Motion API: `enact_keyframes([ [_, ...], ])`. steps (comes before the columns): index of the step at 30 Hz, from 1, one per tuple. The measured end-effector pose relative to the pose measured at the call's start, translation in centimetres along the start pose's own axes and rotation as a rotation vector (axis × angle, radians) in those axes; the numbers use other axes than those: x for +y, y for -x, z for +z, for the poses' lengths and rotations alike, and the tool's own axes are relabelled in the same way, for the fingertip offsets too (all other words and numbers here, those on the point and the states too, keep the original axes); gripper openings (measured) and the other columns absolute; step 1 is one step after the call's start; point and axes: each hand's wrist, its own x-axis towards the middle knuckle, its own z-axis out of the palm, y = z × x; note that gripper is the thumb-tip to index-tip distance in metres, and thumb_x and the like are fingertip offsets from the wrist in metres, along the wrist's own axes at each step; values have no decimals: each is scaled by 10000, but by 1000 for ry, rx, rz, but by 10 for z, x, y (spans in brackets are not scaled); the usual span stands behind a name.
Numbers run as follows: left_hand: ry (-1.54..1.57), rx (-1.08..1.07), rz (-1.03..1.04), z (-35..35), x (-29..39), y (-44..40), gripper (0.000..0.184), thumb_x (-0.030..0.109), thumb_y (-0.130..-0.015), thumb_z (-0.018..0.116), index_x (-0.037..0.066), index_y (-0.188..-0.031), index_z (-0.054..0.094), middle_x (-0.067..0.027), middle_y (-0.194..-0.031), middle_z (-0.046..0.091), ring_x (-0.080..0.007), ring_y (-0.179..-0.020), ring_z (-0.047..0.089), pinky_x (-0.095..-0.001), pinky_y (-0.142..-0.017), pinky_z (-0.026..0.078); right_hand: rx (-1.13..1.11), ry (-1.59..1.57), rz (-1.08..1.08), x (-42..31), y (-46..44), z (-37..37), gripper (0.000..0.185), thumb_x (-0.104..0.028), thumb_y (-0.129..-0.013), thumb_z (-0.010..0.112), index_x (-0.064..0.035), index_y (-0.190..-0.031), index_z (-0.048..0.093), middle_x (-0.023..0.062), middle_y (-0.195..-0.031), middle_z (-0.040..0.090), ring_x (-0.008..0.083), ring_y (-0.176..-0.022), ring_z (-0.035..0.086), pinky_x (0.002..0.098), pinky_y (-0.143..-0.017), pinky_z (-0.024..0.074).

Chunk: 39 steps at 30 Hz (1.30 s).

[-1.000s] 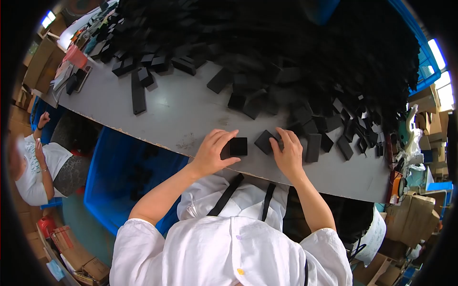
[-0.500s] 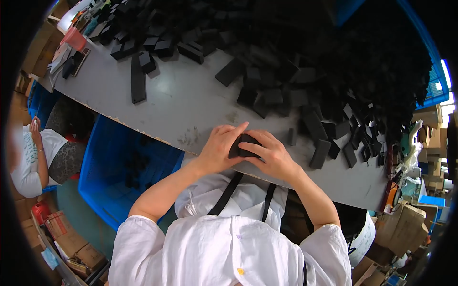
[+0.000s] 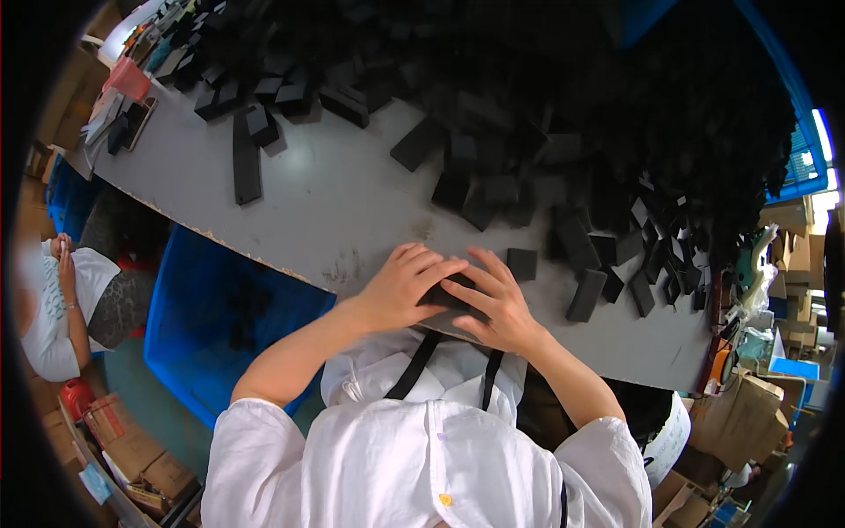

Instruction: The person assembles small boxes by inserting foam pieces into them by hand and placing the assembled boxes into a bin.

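A black block (image 3: 447, 297) is between my two hands at the table's near edge, mostly covered by fingers. My left hand (image 3: 400, 286) grips it from the left, fingers reaching over its top. From the right, my right hand (image 3: 498, 306) has its fingers laid across the same block, somewhat spread, with the thumb low on the near side. Just beyond the right hand's fingers lies a small squarish black block (image 3: 521, 264), apart from the hand. More loose black blocks (image 3: 585, 295) lie farther right.
A big heap of black blocks (image 3: 493, 97) covers the far side of the grey table (image 3: 308, 211). Below the table's left edge stands a blue bin (image 3: 185, 326). Another person (image 3: 66, 299) sits at far left, and cardboard boxes (image 3: 748, 422) are stacked at right.
My right hand's fingers have spread more over the block. Beside it, where a narrow black piece stood, a wider squarish face now shows. The other person's hands have come together.
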Motion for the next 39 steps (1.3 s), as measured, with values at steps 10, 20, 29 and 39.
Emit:
enact_keyframes([
  [10, -150, 164, -293, -38, -78, -102, 438, 259, -755, 800, 19, -1098, 669, -129, -1015, 637, -307, -1029, 595, -393, -896, 487, -35, 148, 301, 51, 28, -37, 445, -104, -747, 779, -33, -1162, 637, 130, -996, 633, 318, -935, 619, 388, -803, 525],
  [20, -422, 40, 100, -41, 8, -54, 123, 70, -737, 736, 54, -802, 633, -106, -1114, 550, -344, -1146, 493, -479, -954, 395, 6, 104, 200, 59, -6, -27, 309, -135, -757, 771, -41, -1025, 651, 111, -944, 643, 287, -889, 612, 392, -779, 517],
  [29, 92, -13, 78, 0, -13, -4, 276, 75, -690, 821, 29, -886, 632, -135, -1205, 512, -335, -1121, 543, -413, -910, 492, 246, -741, 812, 34, -8, -27, 73, -37, -934, 619, -3, -977, 667, -9, -747, 612, 40, -640, 530, 212, -567, 428],
  [39, 84, -1, 191, 41, 8, -35, 835, 106, -679, 844, -6, -1407, 450, -163, -1269, 529, -342, -1138, 537, -399, -948, 482, 161, -530, 626, 12, 7, -45, 151, -85, -895, 701, -1, -1020, 719, 47, -805, 702, 89, -721, 652, 255, -620, 527],
])
